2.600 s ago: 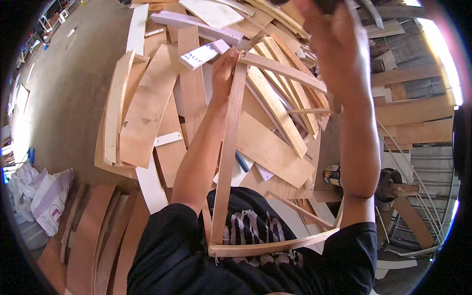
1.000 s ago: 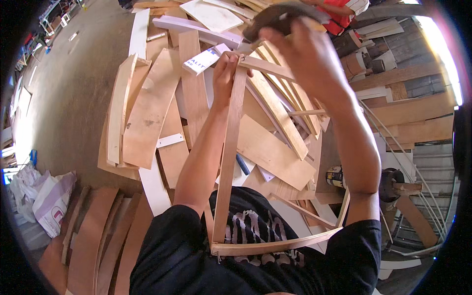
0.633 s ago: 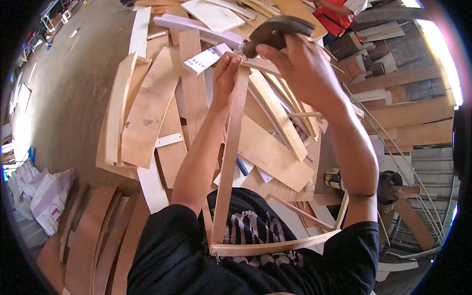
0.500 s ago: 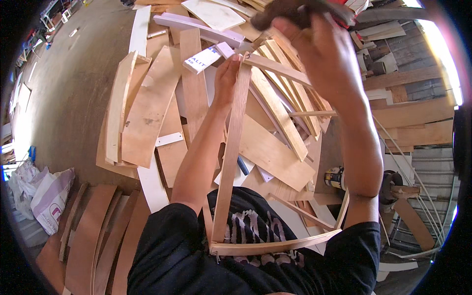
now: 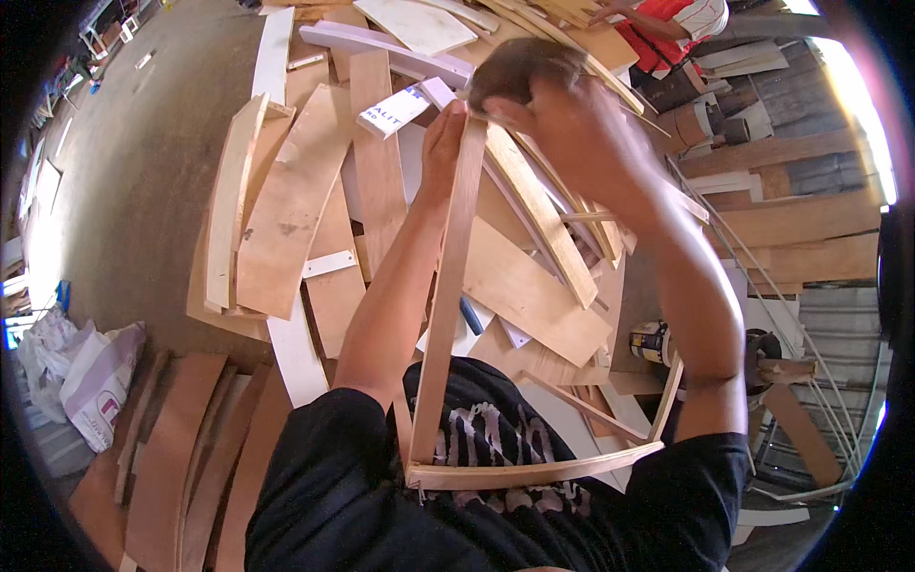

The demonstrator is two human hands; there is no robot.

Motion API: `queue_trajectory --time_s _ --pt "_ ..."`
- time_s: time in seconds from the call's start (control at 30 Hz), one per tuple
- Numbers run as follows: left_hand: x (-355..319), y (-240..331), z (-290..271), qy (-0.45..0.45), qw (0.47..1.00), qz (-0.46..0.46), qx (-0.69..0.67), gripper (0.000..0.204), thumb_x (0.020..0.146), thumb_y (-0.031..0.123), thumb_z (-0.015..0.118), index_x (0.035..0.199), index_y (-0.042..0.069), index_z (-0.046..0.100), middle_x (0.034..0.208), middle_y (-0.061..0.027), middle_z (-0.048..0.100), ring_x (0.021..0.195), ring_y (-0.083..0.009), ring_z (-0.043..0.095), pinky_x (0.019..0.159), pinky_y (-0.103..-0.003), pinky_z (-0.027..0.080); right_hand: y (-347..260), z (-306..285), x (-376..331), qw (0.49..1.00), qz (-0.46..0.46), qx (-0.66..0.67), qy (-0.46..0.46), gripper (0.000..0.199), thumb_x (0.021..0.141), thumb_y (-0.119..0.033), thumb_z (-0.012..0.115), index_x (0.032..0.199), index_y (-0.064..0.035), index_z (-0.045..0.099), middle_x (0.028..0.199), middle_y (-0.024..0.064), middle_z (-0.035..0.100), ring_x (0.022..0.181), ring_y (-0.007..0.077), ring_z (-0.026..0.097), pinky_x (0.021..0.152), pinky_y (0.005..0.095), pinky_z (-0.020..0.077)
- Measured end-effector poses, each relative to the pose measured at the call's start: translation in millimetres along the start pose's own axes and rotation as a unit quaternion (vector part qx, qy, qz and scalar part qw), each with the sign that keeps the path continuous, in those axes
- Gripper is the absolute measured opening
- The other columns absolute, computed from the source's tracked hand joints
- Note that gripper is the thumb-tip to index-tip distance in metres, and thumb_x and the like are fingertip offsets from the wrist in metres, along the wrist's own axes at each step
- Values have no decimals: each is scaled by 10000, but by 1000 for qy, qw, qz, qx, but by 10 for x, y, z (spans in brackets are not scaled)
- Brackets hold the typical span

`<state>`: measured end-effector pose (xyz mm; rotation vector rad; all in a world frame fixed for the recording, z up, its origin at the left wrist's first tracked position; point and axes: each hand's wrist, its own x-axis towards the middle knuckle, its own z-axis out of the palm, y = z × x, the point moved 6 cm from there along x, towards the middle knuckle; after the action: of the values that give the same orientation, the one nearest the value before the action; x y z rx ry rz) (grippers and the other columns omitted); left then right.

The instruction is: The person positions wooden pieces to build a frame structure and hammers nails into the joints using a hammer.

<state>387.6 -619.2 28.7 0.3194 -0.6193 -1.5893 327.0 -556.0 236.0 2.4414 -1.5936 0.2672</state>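
Brown floor (image 5: 143, 219) stretches away at the left, past a heap of boards (image 5: 534, 286). Curled tight, the left hand (image 5: 441, 153) grips the far corner of a wooden frame (image 5: 449, 305), whose near end sits before a black shirt (image 5: 334, 477). The right hand (image 5: 586, 133), blurred, is closed round a dark hammer (image 5: 519, 71) at that corner; whether it touches the frame cannot be told. Farther out are a tin (image 5: 649, 340) at the right, a white bag (image 5: 100, 386) at the lower left and a co-worker in red (image 5: 658, 43) at the top

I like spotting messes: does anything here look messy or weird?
Yes, the boards lie heaped at all angles, not stacked neatly. Left of the frame, one wide board also has dark smudges.
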Motion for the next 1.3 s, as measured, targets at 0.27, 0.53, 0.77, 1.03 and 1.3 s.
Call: queue_trajectory --time_s 0.27,0.53,0.77,1.03,1.3 --pt "15 -23 -35 -26 1000 9 -15 327 1039 339 462 1027 64 637 869 13 609 779 -54 557 678 -222 437 -2 -421 119 992 -14 53 115 412 947 -403 593 933 8 613 820 211 639 727 393 621 658 461 492" --pt "-31 29 -21 -8 1000 20 17 312 1043 329 451 987 75 624 829 28 571 745 -49 524 649 -214 414 81 -273 40 965 -174 -119 158 211 921 -224 600 1095 -149 691 791 137 548 716 299 614 561 429 495" --pt "-7 21 82 -14 1000 12 20 308 1043 326 453 1026 67 620 863 15 595 776 -52 548 670 -220 431 222 33 44 988 -105 -92 67 305 950 -354 578 1005 -59 630 778 190 605 727 344 632 635 458 489" --pt "-36 -49 60 -19 1000 2 17 323 1050 307 436 1040 50 631 864 10 602 769 -49 542 650 -221 421 119 107 -31 995 -91 -5 35 428 949 -412 594 975 15 602 900 237 634 809 375 635 721 459 495" --pt "-45 -31 96 -11 999 6 40 309 1050 294 437 1052 50 627 858 20 594 768 -41 536 658 -215 424 262 226 -19 986 -92 -137 5 252 918 -291 605 1043 -73 626 794 232 647 681 380 669 578 479 517"
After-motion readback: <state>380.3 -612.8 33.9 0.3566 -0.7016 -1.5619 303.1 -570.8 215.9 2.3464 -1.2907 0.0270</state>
